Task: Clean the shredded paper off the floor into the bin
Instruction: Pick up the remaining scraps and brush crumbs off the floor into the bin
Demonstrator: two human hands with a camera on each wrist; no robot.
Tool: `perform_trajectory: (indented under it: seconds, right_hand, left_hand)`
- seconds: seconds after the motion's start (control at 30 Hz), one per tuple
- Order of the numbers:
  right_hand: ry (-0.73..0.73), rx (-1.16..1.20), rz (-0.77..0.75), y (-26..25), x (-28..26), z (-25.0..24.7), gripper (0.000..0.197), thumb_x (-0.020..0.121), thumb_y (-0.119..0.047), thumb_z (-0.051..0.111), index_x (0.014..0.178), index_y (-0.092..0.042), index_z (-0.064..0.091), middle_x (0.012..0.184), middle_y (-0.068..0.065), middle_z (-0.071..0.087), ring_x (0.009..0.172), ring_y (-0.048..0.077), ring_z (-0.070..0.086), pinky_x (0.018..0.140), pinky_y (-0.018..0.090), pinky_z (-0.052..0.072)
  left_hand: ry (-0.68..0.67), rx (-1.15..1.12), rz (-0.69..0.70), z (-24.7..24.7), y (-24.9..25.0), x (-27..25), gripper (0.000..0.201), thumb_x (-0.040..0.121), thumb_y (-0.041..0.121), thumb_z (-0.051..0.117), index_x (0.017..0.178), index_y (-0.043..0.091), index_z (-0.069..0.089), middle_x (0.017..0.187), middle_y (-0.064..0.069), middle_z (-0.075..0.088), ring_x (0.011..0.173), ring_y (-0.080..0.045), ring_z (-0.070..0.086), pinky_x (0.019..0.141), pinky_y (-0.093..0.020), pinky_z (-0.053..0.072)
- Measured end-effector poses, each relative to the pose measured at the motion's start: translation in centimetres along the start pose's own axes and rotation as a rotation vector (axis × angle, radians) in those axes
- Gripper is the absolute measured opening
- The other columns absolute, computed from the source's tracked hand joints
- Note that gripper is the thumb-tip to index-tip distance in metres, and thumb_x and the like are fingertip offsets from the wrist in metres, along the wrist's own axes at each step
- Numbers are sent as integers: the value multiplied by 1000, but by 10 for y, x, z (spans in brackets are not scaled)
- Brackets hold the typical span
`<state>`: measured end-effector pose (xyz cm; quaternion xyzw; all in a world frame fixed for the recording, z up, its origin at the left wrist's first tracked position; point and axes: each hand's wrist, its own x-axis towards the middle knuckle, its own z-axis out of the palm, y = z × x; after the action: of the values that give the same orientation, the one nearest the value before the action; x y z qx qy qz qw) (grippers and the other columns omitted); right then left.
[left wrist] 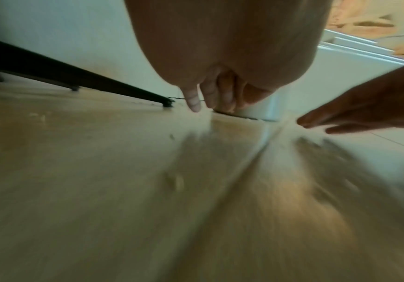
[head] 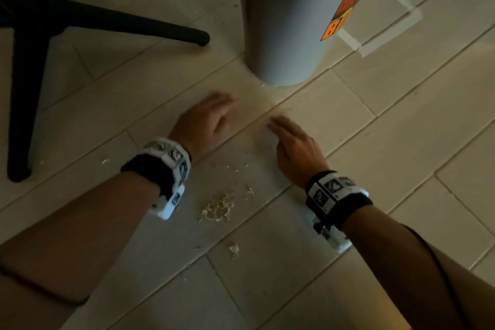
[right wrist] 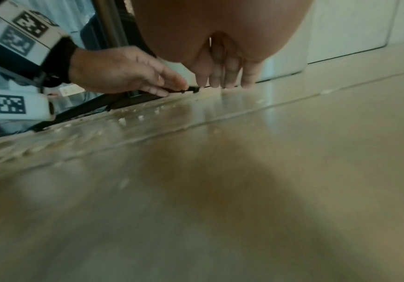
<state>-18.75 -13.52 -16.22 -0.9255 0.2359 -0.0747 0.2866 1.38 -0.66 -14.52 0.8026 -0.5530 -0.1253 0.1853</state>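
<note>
A small heap of pale shredded paper (head: 218, 207) lies on the tiled floor between my forearms, with a smaller clump (head: 233, 248) nearer me and loose crumbs around. The grey bin (head: 289, 21), holding shreds at its top, stands just beyond my hands. My left hand (head: 206, 120) hovers low over the floor, fingers relaxed and pointing down, holding nothing. My right hand (head: 290, 142) lies flat beside it, fingers straight, tips close to the tiles. Both hands are past the heap, near the bin's base (left wrist: 256, 112). In the right wrist view my right fingertips (right wrist: 225, 80) point down at the floor.
A black office chair base (head: 80, 16) spreads its legs at the left; one leg ends close to the bin. White tape lines (head: 385, 32) mark the floor behind the bin. A stray shred (head: 105, 161) lies left of my left wrist. My bare knee is at bottom left.
</note>
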Motion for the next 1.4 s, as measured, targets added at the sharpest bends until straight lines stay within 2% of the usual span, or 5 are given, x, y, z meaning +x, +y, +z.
perform_trajectory:
  seconds: [0.2, 0.67, 0.97, 1.13, 1.4]
  right_hand:
    - [-162, -248, 146, 5, 47, -6, 62, 98, -16, 40, 155, -5, 19, 163, 15, 13, 151, 32, 9, 121, 53, 11]
    - [-292, -104, -221, -26, -68, 31, 58, 89, -16, 32, 144, -6, 47, 152, 13, 43, 144, 30, 34, 118, 51, 27]
    - [-133, -189, 366, -19, -62, 14, 58, 105, -32, 27, 156, -10, 10, 165, 13, -3, 151, 31, -7, 122, 51, -5]
    - [-289, -224, 125, -46, -91, 34, 61, 99, -32, 17, 155, -7, 16, 164, 15, 6, 152, 32, 3, 121, 47, -5]
    - [-161, -172, 294, -51, -95, 15, 55, 106, -29, 24, 157, -14, 10, 165, 7, -4, 152, 25, -9, 120, 45, -8]
  left_hand:
    - [-376, 159, -271, -7, -8, 61, 63, 102, 26, 37, 156, 12, 9, 165, -8, -2, 152, -24, -1, 123, -42, 6]
    - [-411, 184, 178, 24, 38, -115, 61, 99, 37, 24, 155, 12, 21, 162, -5, 16, 150, -18, 11, 123, -38, 14]
    - [-362, 191, -271, 13, 25, -106, 69, 94, 43, 10, 157, 15, 6, 165, -4, -3, 152, -21, -5, 123, -42, 6]
    - [-425, 219, -101, 36, 73, -137, 68, 94, 40, 9, 156, 14, 12, 165, -6, 5, 152, -24, 1, 123, -45, 7]
    - [10, -14, -522, -16, -21, -177, 78, 87, 45, 24, 148, -2, 32, 158, -24, 24, 147, -42, 19, 118, -51, 19]
